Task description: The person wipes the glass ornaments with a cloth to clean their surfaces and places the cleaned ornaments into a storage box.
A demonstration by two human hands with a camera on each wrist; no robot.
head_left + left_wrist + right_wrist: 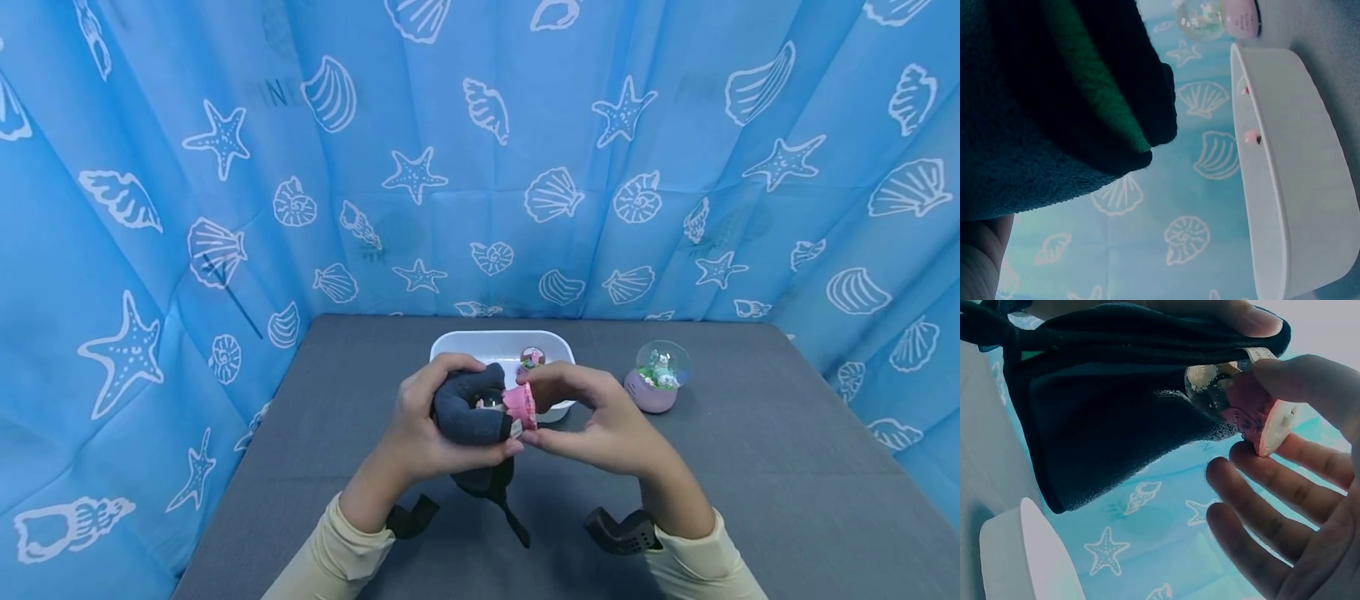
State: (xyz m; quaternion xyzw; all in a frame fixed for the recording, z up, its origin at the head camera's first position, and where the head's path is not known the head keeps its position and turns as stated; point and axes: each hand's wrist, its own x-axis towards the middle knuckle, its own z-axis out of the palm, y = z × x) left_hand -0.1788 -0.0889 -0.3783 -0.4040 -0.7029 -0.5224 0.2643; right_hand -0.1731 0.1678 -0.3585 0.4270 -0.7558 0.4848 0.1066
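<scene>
Head view: left hand point(420, 425) gripped dark cloth point(459, 417) round globe point(491, 401), right hand point(606, 421) pinched pink base point(520, 403); wipe-down looked kinda midway.

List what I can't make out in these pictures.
Inside of the small globe: head view, dark cloth partly covers it.
Near-left floor of the white tray: head view, behind dark cloth.
Much of the left hand: left wrist view, cut off lower left.
Lettering on the purple base: head view, too small.

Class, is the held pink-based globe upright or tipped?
Tipped: in the head view, its pink base faces the right hand, its dome the dark cloth.
</scene>
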